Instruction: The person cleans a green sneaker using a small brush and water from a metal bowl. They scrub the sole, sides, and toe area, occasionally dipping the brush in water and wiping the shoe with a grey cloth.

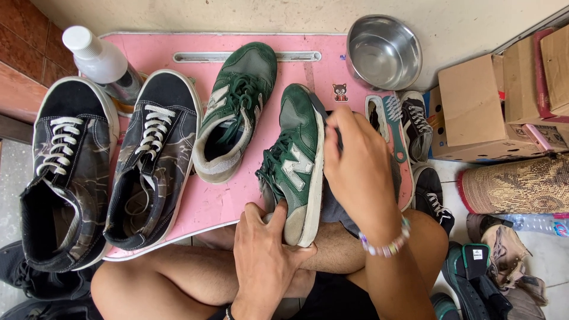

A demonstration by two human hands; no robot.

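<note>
Left hand clamps green sneaker heel; right hand pinches brush at 3 o'clock. Weak heel grip: shoe may slide off desk.

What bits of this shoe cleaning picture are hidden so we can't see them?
All in the head view:
- The tool in the right hand: the fingers cover it.
- The heel of the green shoe: hidden under the left hand.
- The boxes: cut off by the right edge.
- The dark shoes at bottom left: cut off by the corner.

Brown cardboard boxes are standing stacked at the right beside the pink surface, a small cat sticker is sitting on it, and a white-capped bottle is lying at its far left corner.
</note>
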